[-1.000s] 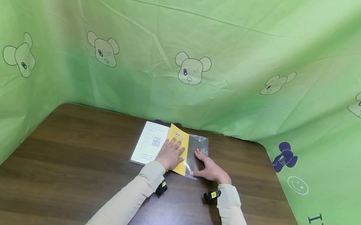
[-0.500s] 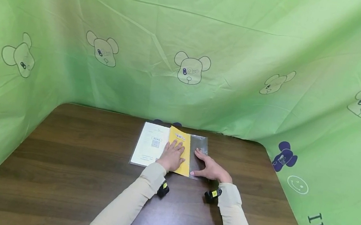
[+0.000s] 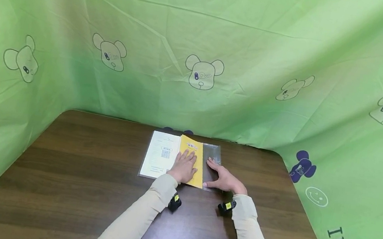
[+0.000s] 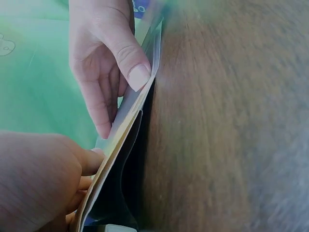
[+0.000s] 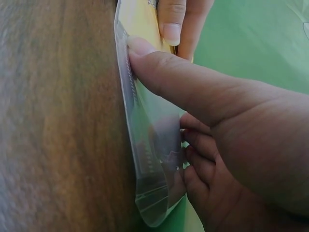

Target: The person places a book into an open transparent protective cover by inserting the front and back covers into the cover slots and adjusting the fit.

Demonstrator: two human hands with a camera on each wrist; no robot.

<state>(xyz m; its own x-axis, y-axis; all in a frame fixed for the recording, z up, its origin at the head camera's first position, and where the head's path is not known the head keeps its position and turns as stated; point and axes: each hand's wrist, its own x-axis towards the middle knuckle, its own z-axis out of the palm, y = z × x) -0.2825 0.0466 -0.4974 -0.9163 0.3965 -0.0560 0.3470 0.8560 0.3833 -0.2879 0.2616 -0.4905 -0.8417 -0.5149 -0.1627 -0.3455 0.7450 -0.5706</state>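
A booklet lies spread at the table's back, with a printed white page (image 3: 157, 155) on the left and a yellow cover (image 3: 199, 176) on its right. A clear plastic book cover (image 3: 214, 151) extends beyond the yellow edge and shows along the page's outer edge. My left hand (image 3: 183, 169) rests palm down on the yellow cover, fingers stretched forward. On the plastic lies my right hand (image 3: 224, 179), thumb and fingers spread apart. The right wrist view shows its thumb (image 5: 159, 67) pressing the plastic's near edge beside the yellow cover; other fingers touch the far side.
The dark wooden table (image 3: 77, 185) extends on both sides and in front of the booklet. A green cloth (image 3: 143, 97) printed with bear heads hangs behind and around it. Black wrist cameras (image 3: 174, 203) sit under both cuffs.
The yellow cover has slid to the right over the plastic, leaving a narrower bare strip. My left hand has shifted slightly right with it; the right hand has stayed almost in place.
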